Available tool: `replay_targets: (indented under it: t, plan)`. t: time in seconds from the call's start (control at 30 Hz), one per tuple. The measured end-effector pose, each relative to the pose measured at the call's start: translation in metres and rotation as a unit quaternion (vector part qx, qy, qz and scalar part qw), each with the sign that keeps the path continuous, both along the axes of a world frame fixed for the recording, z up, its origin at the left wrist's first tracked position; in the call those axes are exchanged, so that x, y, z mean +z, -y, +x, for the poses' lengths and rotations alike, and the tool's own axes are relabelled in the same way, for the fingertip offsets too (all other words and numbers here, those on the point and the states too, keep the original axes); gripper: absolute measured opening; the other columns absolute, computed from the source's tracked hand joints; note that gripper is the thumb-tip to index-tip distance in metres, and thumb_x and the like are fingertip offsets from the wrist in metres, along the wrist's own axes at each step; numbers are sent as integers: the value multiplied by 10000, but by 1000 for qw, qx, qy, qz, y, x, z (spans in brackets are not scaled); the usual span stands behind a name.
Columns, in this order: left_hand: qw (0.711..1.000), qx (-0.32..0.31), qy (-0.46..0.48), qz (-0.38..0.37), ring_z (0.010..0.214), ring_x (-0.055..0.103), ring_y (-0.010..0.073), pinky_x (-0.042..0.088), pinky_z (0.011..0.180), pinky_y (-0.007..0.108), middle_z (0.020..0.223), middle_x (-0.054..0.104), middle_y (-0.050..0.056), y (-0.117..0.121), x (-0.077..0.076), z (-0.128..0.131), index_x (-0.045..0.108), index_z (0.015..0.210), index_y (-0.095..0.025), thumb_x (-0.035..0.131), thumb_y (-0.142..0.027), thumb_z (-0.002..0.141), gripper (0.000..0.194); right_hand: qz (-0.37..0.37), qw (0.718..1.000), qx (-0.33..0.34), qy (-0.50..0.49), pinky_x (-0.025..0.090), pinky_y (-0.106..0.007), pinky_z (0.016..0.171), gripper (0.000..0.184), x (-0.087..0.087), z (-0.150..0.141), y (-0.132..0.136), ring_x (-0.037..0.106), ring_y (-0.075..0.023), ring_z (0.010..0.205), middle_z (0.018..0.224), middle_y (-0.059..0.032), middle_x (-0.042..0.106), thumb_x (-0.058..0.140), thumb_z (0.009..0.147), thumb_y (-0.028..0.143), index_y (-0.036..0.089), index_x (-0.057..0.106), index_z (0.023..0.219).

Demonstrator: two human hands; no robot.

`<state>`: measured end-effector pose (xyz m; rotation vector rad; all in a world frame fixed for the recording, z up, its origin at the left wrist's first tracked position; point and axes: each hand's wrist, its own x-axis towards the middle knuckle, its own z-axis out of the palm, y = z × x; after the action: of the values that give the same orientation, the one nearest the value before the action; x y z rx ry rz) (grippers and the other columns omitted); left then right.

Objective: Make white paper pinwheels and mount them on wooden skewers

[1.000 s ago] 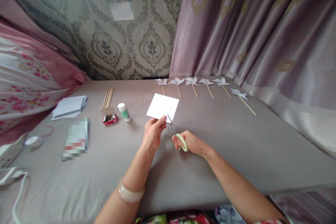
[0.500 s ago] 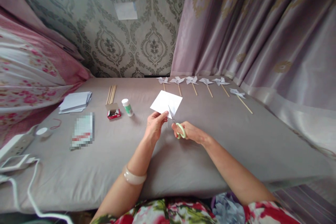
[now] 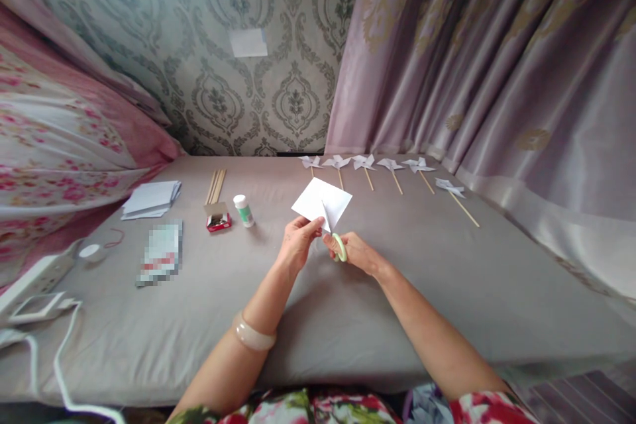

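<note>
Cable (image 3: 60, 364) and power strip (image 3: 40, 283) sit at your far left, the cable running over the counter's (image 3: 462, 298) near edge. Beyond them lies a stack (image 3: 152, 200) of paper, apparently unused, with a blurred pouch (image 3: 161, 253) nearer you. Next come bare sticks (image 3: 215, 187), an open red box (image 3: 218, 222) of small items too tiny to tell, and an upright bottle (image 3: 244, 211).

Mid-counter, your left hand (image 3: 299, 240) pinches the sheet (image 3: 309, 201) by its near corner, thumb on top. The sheet is held up in front of you, turned like a diamond. Your right hand (image 3: 356, 253) grips the scissors (image 3: 342, 246), blades at that corner and pointing toward the middle; how deep the cut runs, you cannot tell. The hands are close but apart.

Behind the sheet and rightward, five finished-looking pinwheels (image 3: 364, 162) stand in a row along the far edge, with a sixth pinwheel (image 3: 450, 187) nearer. This sheet seems at an early stage, its corners not yet folded in. Wide grey cloth right of your arm leaves elbow room, up to the curtain (image 3: 397, 79).
</note>
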<state>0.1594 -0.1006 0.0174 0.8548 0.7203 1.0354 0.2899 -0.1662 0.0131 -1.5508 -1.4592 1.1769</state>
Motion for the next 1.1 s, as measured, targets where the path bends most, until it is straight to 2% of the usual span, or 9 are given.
replay_targets:
  t: [0.3, 0.53, 0.67, 0.73, 0.8, 0.87, 0.93, 1.03, 1.1]
  plan:
    - [1000, -12, -2, -16, 512, 486, 63, 373, 507, 201, 563, 550, -19, -3, -6, 6, 635, 656, -108, 835, -265, 489, 304, 15, 1000, -25, -10, 264, -251, 541, 619, -5, 0, 1, 347, -83, 503, 505, 41, 426, 479, 711, 749, 156, 510, 536]
    - [1000, 0, -10, -19, 514, 482, 66, 386, 518, 200, 552, 533, -23, 1, -8, 6, 602, 630, -131, 818, -358, 522, 332, -4, 999, -42, 2, 266, -244, 527, 636, -12, 1, -1, 351, -82, 504, 499, 43, 419, 487, 690, 769, 151, 528, 542]
    - [999, 24, -26, -17, 510, 481, 66, 372, 516, 194, 538, 530, -25, -5, -11, -1, 576, 597, -137, 811, -365, 533, 334, -53, 998, 28, 13, 269, -239, 505, 634, -10, 2, 5, 359, -83, 505, 514, 35, 442, 506, 686, 763, 139, 561, 591]
    - [998, 58, -28, -16, 516, 488, 69, 375, 526, 194, 543, 542, -21, -11, -13, -7, 573, 593, -139, 811, -374, 526, 341, -67, 994, 83, 9, 282, -237, 507, 610, -6, 7, 11, 376, -85, 517, 539, 24, 471, 537, 686, 740, 137, 568, 603]
    - [995, 95, -34, -10, 522, 491, 74, 377, 535, 199, 547, 550, -17, -18, -14, -14, 568, 582, -146, 809, -395, 515, 353, -65, 992, 104, -4, 286, -236, 507, 576, -1, 16, 15, 380, -85, 524, 555, 18, 485, 589, 668, 709, 137, 567, 600]
    - [992, 113, -48, 10, 521, 477, 76, 371, 537, 203, 551, 551, -18, -22, -13, -21, 586, 591, -151, 802, -410, 519, 344, -43, 997, 64, -24, 276, -238, 500, 553, 3, 27, 17, 364, -83, 520, 547, 21, 469, 623, 651, 686, 143, 552, 572]
    - [992, 92, -73, 44, 523, 456, 79, 360, 535, 205, 563, 559, -16, -22, -11, -24, 629, 623, -151, 791, -402, 540, 310, 8, 997, -50, -58, 265, -239, 492, 528, 6, 36, 15, 341, -81, 518, 553, 25, 455, 632, 654, 668, 149, 558, 589]
    - [989, -7, -117, 88, 535, 449, 93, 341, 523, 209, 594, 600, 6, -16, -6, -25, 685, 656, -150, 780, -373, 568, 257, 87, 964, -225, -110, 244, -241, 477, 478, 8, 44, 11, 311, -86, 524, 578, 31, 443, 649, 657, 633, 160, 588, 687]
    - [983, -73, -138, 93, 535, 458, 104, 334, 515, 212, 608, 628, 22, -12, -3, -24, 702, 653, -153, 780, -361, 570, 237, 104, 953, -257, -122, 247, -242, 483, 447, 7, 45, 9, 312, -89, 532, 581, 37, 430, 688, 632, 596, 168, 584, 704]
